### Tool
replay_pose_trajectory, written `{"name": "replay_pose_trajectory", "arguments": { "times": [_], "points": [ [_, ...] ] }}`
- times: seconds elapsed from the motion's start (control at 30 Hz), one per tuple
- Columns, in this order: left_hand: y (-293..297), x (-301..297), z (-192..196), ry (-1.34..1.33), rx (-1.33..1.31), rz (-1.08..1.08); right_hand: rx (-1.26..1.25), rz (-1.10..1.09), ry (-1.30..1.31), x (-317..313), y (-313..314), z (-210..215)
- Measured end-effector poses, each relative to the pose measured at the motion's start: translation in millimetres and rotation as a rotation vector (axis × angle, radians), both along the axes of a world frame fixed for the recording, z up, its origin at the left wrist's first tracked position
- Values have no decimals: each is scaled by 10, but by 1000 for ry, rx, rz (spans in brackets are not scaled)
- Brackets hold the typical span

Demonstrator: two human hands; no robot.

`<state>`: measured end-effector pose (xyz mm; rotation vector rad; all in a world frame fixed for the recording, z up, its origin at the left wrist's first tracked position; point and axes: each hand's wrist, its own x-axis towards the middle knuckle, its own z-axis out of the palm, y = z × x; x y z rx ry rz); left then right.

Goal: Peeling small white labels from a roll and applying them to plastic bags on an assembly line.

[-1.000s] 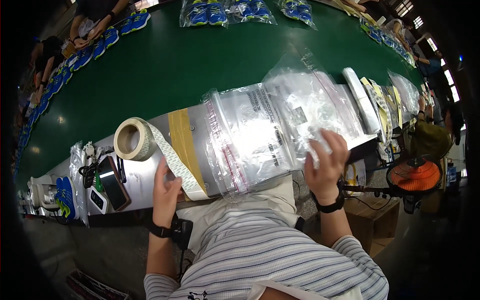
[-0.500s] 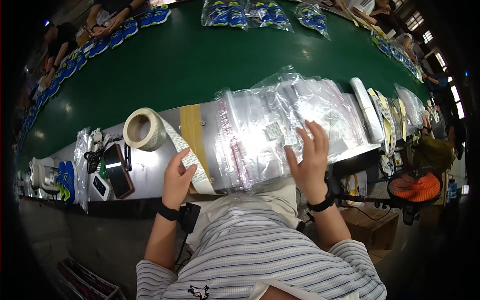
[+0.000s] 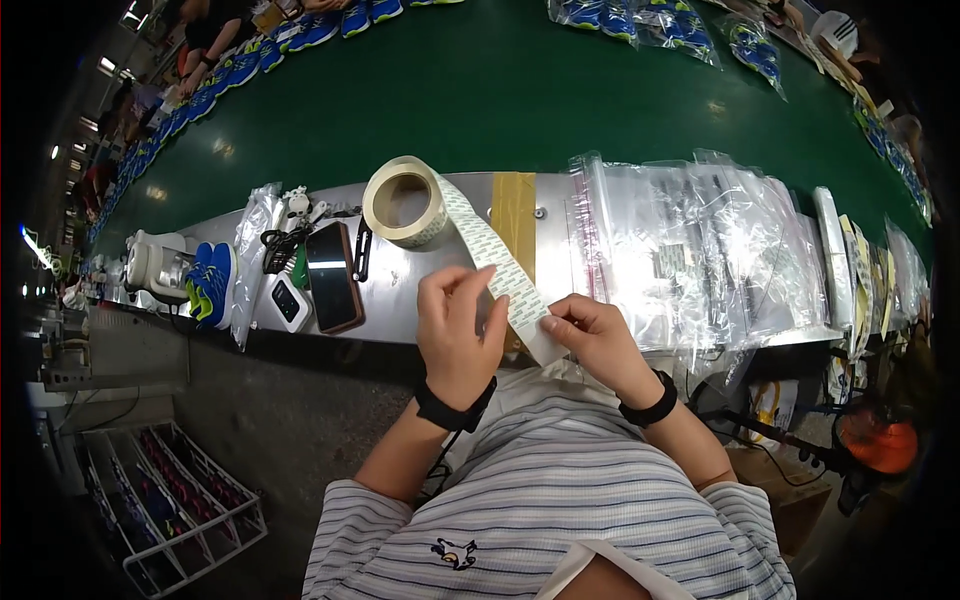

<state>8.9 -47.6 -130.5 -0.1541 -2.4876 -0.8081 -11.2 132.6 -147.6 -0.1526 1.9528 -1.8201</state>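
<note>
A roll of sticker labels [image 3: 405,205] stands on the metal ledge, and its pale printed strip [image 3: 490,250] runs down toward me to the ledge's front edge. My left hand [image 3: 458,335] is at the strip's left side, thumb and forefinger apart, with nothing visible between them. From the other side my right hand [image 3: 605,350] pinches the strip's right edge near its loose end, thumb and fingers closed together. Right of my hands lie clear plastic bags [image 3: 650,240] in an overlapping spread, a small label showing on one.
A phone [image 3: 335,280], a small white device [image 3: 290,303], dark cables and blue shoes [image 3: 212,280] lie left of the roll. Beyond the ledge runs a green conveyor belt [image 3: 450,110] with bagged shoes. An orange fan [image 3: 875,440] stands at lower right, a white rack [image 3: 170,500] at lower left.
My right hand has left the plastic bags and come left to the strip's end. My left hand stays by the strip. The whole view has shifted, with the ledge appearing farther right.
</note>
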Motion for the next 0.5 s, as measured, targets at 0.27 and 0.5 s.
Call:
{"name": "replay_pose_trajectory", "arguments": {
  "times": [0.27, 0.5],
  "points": [
    [101, -3, -56, -658, 963, -285, 6, -80, 243, -17, -82, 43],
    [-75, -213, -105, -512, 1001, -148, 265, -96, 250, -15, 116, 36]
  ]
}}
